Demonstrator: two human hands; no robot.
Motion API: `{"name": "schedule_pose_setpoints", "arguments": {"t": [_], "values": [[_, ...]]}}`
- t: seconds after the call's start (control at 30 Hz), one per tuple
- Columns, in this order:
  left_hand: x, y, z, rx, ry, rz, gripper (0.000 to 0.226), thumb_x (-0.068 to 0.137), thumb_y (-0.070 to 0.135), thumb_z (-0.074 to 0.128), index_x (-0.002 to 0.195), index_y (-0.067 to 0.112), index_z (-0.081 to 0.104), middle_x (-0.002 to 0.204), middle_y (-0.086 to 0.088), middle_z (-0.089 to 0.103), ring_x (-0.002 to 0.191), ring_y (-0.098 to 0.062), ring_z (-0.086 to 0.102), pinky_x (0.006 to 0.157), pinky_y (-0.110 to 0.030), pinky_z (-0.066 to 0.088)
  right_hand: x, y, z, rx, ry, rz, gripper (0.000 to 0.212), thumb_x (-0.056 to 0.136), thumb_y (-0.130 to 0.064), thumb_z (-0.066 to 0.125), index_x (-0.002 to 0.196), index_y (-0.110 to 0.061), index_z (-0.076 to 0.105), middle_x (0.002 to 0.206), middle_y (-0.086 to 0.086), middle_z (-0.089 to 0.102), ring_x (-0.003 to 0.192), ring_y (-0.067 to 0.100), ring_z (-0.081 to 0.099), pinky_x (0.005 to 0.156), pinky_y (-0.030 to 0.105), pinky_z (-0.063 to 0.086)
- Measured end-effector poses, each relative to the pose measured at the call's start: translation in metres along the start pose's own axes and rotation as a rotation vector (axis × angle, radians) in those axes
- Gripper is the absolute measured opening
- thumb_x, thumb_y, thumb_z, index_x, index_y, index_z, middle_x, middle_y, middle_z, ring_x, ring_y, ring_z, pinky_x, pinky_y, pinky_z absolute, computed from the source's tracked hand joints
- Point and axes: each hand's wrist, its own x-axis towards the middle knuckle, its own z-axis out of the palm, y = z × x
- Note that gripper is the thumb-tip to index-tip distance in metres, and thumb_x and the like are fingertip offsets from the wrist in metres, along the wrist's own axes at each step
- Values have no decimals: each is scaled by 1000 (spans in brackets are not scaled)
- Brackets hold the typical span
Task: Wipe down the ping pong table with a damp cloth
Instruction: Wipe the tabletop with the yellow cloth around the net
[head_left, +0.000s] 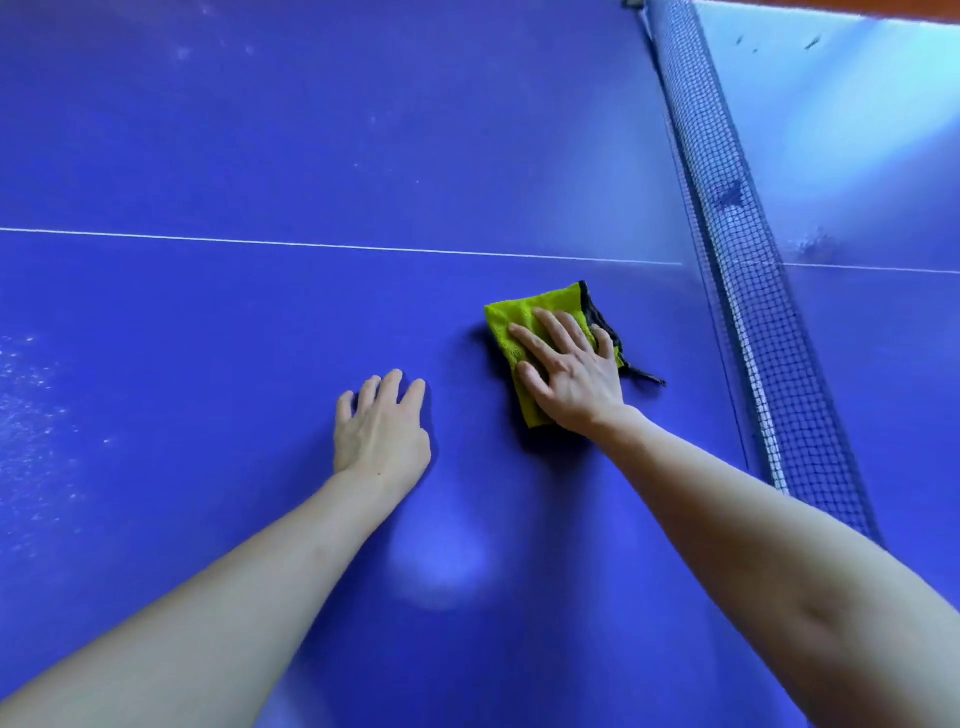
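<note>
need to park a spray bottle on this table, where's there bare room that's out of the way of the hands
Bare blue table lies beyond the white line, and at far left beside the left hand. It is crowded between the right hand pressing the green cloth and the net.

Worn on the head, looking forward and steeply down onto the blue ping pong table top (260, 130). Close above it, with the black mesh net (753, 291) crossing the right side.
</note>
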Motion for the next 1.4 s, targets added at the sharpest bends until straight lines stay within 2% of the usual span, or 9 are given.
{"name": "schedule_pose_setpoints", "arguments": {"t": [0.2, 0.33, 0.43, 0.5, 0.7, 0.83, 1.07, 1.3, 1.4], "values": [[7, 83, 11, 41, -152, -38, 63, 90, 22, 38, 152, 28, 28, 159, 1, 22, 142, -23, 26, 118, -49, 15, -42, 109, -14, 35, 36, 296, 60, 98, -67, 25, 157, -58, 26, 172, -15, 22, 160, 13, 15, 125, 61, 9], [6, 88, 12, 145, -240, -39, 69, 88, 21, 36, 154, 26, 20, 160, -3, 14, 142, -27, 22, 116, -57, 12, -51, 112, -13, 66, 44, 349, 61, 98, -63, 24, 158, -57, 27, 173, -14, 19, 160, 13, 13, 125, 56, 9], [12, 86, 5, 168, -253, -7, 70, 86, 19, 34, 154, 26, 22, 155, -3, 21, 136, -25, 31, 118, -58, 7, -52, 97, -11, 104, 21, 417, 60, 100, -58, 28, 160, -56, 23, 175, -12, 12, 161, 16, 7, 125, 57, 3], [10, 86, 6, 175, -243, 19, 71, 86, 20, 33, 155, 24, 20, 154, -4, 21, 136, -27, 30, 120, -55, 7, -55, 82, -10, 119, -12, 470, 60, 102, -55, 29, 161, -55, 19, 176, -10, 7, 161, 18, 3, 124, 58, 0], [-9, 60, 7, -43, -268, 66, 78, 88, 20, 35, 159, 27, 3, 167, 5, -7, 154, -19, -5, 121, -57, 2, -64, 27, -6, 159, -47, 525, 61, 104, -52, 28, 162, -55, 14, 177, -9, 1, 162, 22, -2, 123, 59, -1], [-26, 11, 5, -69, -100, -42, 67, 93, 19, 40, 157, 25, 18, 167, 2, 8, 153, -16, 6, 123, -46, 9, -70, -17, 1, 121, -66, 486, 60, 105, -53, 26, 163, -54, 11, 177, -7, -1, 162, 23, -2, 123, 60, 0], [-67, -95, 11, 11, -47, -142, 58, 94, 20, 43, 151, 26, 32, 161, 4, 23, 146, -13, 23, 120, -42, 16, -61, -119, 14, 104, -76, 415, 59, 107, -54, 26, 164, -51, 12, 177, -6, -1, 162, 25, -2, 123, 60, 1], [-84, -152, 8, 31, -303, -16, 81, 90, 5, 35, 159, 25, -1, 166, 6, -12, 153, -10, -3, 121, -57, 0, -15, -240, 27, 144, -86, 223, 59, 106, -53, 28, 164, -48, 18, 177, -3, 4, 162, 30, 2, 122, 62, -1], [-79, -157, 3, 27, -338, 6, 79, 91, 7, 34, 160, 25, -2, 166, 7, -14, 153, -8, -4, 118, -62, 0, 2, -275, 30, 155, -112, 70, 57, 106, -52, 31, 162, -49, 22, 176, -4, 7, 162, 30, 4, 124, 63, 1]]}}
